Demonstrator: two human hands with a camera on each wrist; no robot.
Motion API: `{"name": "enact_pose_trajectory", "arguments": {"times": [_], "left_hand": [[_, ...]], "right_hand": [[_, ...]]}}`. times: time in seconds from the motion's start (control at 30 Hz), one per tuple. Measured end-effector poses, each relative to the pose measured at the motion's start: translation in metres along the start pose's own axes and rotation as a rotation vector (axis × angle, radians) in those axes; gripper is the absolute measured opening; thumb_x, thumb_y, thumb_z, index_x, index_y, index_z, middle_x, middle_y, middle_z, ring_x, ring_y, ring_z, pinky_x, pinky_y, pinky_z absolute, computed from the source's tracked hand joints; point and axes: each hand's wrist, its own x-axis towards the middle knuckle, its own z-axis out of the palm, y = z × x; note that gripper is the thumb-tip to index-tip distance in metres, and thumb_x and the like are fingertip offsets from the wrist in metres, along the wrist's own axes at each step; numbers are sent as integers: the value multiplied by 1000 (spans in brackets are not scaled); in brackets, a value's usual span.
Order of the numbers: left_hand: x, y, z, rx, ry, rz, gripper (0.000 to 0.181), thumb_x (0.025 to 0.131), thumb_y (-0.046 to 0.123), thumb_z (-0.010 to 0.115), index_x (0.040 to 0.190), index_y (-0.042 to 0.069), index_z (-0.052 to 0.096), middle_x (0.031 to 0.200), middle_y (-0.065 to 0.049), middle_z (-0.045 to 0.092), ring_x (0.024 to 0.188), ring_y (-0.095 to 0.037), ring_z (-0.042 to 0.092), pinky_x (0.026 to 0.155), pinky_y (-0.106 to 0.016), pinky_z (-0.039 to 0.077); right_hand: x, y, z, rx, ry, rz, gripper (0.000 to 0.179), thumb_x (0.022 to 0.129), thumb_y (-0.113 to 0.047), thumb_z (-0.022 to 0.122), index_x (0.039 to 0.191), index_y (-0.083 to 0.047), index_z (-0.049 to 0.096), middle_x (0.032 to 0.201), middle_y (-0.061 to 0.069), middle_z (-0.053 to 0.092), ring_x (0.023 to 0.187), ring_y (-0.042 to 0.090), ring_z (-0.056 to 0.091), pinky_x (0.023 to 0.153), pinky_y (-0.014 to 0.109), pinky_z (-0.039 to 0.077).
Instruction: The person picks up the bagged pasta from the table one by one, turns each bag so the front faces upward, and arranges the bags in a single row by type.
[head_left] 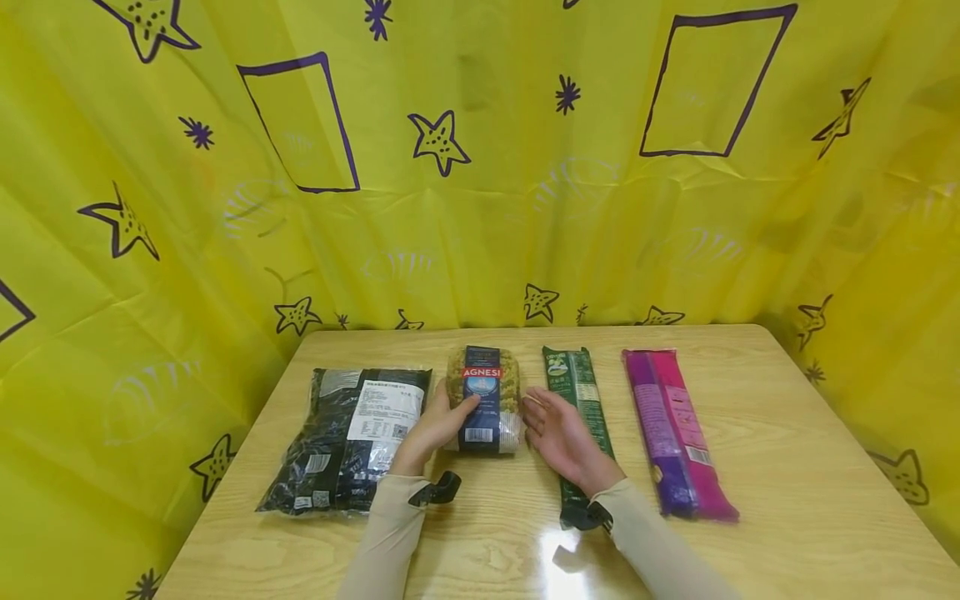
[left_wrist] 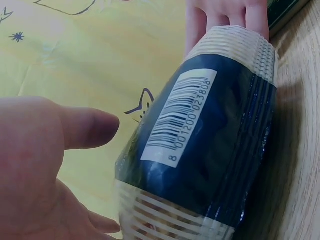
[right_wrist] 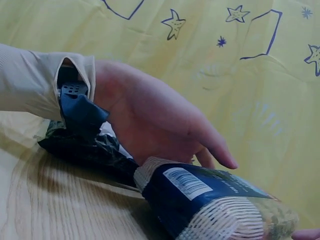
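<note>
A bag of Agnesi pasta with a navy label lies at the middle of the table. My left hand is at its left side, fingers along the edge and thumb reaching over the front. Seen from the left wrist, the thumb stands apart from the bag, whose barcode end faces me. At the bag's right edge is my right hand, palm turned toward it, fingers loosely extended and holding nothing. That forearm crosses above a long green packet, hiding part of it.
Left of the pasta lies a large black plastic package with a white label. A long pink and purple packet lies to the right on the wooden table. Yellow curtain with drawn stars hangs behind the table and along both sides.
</note>
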Motion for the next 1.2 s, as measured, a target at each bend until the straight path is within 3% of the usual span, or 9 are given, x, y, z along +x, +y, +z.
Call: {"name": "enact_pose_trajectory", "arguments": {"times": [0.17, 0.33, 0.47, 0.53, 0.6, 0.67, 0.8, 0.9, 1.2], "left_hand": [[-1, 2, -1, 24, 15, 69, 84, 105, 35, 57, 162, -6, 11, 166, -33, 23, 154, -50, 25, 127, -62, 22], [-4, 9, -3, 49, 46, 151, 81, 104, 32, 59, 161, -7, 18, 164, -34, 28, 153, -50, 29, 126, -63, 24], [-9, 17, -4, 76, 86, 193, 78, 104, 31, 59, 162, -4, 21, 164, -33, 27, 152, -51, 30, 125, -65, 26], [-13, 21, -4, 88, 104, 199, 77, 104, 32, 59, 162, -1, 23, 166, -31, 25, 152, -51, 29, 124, -67, 26], [-16, 25, -3, 92, 115, 204, 75, 104, 33, 59, 162, 0, 25, 167, -29, 25, 153, -50, 28, 125, -66, 25], [-18, 30, -2, 81, 118, 222, 74, 104, 33, 59, 162, 0, 26, 167, -28, 26, 154, -50, 27, 125, -67, 24], [-23, 37, 3, 79, 114, 266, 71, 104, 31, 59, 160, -2, 30, 167, -28, 28, 155, -49, 26, 126, -67, 22], [-26, 41, 7, 80, 104, 279, 69, 104, 34, 59, 160, 3, 33, 167, -24, 31, 154, -47, 29, 125, -67, 24], [-28, 66, 20, -102, -47, 334, 67, 107, 34, 55, 161, 3, 31, 167, -19, 34, 156, -40, 31, 128, -55, 27]], "right_hand": [[-3, -10, -3, -90, -7, -44, 67, 113, -29, 24, 163, 2, -7, 172, 25, -12, 160, 44, -16, 132, 50, -10], [-8, -26, -4, -212, 56, -123, 64, 113, -29, 31, 163, 4, 10, 171, 24, 12, 162, 42, 0, 134, 51, -2], [-13, -39, -3, -256, 164, -206, 54, 111, -26, 40, 155, 5, 33, 149, 3, 53, 155, 33, 29, 134, 50, 10], [-15, -44, -1, -268, 204, -250, 48, 110, -24, 45, 149, 4, 41, 131, -10, 62, 144, 21, 44, 133, 51, 15], [-18, -49, 0, -273, 223, -288, 41, 109, -22, 48, 142, 1, 49, 119, -17, 65, 130, 10, 53, 132, 52, 18], [-21, -53, 0, -277, 223, -312, 34, 109, -21, 49, 136, -2, 55, 118, -17, 66, 120, 3, 56, 130, 53, 19], [-29, -61, -1, -271, 234, -333, 21, 109, -18, 49, 123, -14, 64, 118, -14, 67, 117, 1, 58, 127, 47, 25], [-35, -67, -3, -277, 255, -350, 20, 109, -16, 49, 115, -21, 67, 115, -16, 69, 118, 2, 59, 125, 46, 28], [-54, -87, -10, -286, 270, -379, 18, 109, -22, 51, 115, -23, 68, 119, -15, 67, 123, 10, 53, 131, 56, 16]]}}
